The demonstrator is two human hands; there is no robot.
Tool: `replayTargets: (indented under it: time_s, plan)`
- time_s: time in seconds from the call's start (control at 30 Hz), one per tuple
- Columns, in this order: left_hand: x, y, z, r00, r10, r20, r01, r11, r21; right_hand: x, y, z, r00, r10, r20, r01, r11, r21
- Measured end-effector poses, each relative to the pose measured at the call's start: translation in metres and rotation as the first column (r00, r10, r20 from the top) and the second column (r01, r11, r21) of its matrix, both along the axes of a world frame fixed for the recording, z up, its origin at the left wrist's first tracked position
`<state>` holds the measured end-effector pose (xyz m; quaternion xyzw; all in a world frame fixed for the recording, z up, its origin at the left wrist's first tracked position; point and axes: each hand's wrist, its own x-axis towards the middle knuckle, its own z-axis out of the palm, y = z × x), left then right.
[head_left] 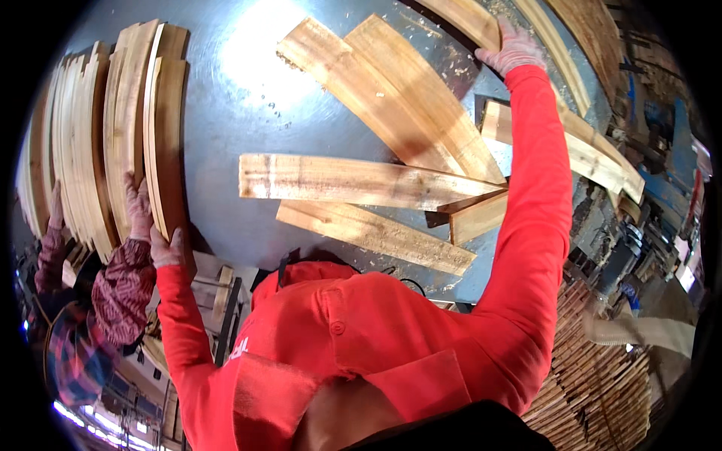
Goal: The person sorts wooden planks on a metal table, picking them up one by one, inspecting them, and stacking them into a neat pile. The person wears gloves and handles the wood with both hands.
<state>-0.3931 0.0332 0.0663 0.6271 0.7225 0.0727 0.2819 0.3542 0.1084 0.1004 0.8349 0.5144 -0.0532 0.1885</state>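
My left hand, gloved, is closed at the near end of a narrow wooden board in the stack on the left. My thumb lies to the right of the board's end. At the upper right, my outstretched right hand, also in a pale glove, grips the end of another wooden board, whose far part leaves the view. Between my arms, several loose boards lie crosswise over one another on the grey metal table. My right forearm hides part of this pile.
A co-worker's gloved hand rests on the stacked boards just left of mine. Wood shavings dot the table. Beyond my right arm are more boards, a ribbed hose and a large pile of wooden strips.
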Motion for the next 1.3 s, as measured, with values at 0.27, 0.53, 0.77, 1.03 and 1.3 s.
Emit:
replayTargets:
  time_s: [0.27,0.53,0.77,1.03,1.3]
  plan:
    - [0.139,0.017,0.089,0.929,-0.155,-0.335,0.289,0.870,0.399,-0.048,-0.047,0.080,0.587,0.076,-0.806,0.175,0.960,0.218]
    - [0.349,-0.020,0.056,0.421,0.280,0.863,0.413,0.787,-0.458,-0.158,-0.105,0.004,0.517,0.281,-0.808,-0.006,0.946,0.325]
    - [0.282,-0.042,0.005,0.479,0.321,0.817,0.241,0.847,-0.474,-0.008,-0.232,0.020,0.993,0.113,-0.019,-0.114,0.972,-0.204]
    - [0.287,-0.065,-0.005,0.750,-0.048,0.660,0.172,0.977,-0.125,-0.028,-0.147,0.104,0.921,-0.057,-0.385,0.145,0.968,0.204]
    - [0.373,-0.069,0.008,0.846,-0.500,0.186,0.505,0.863,0.024,-0.123,-0.062,0.029,0.305,-0.406,-0.861,0.769,0.638,-0.028]
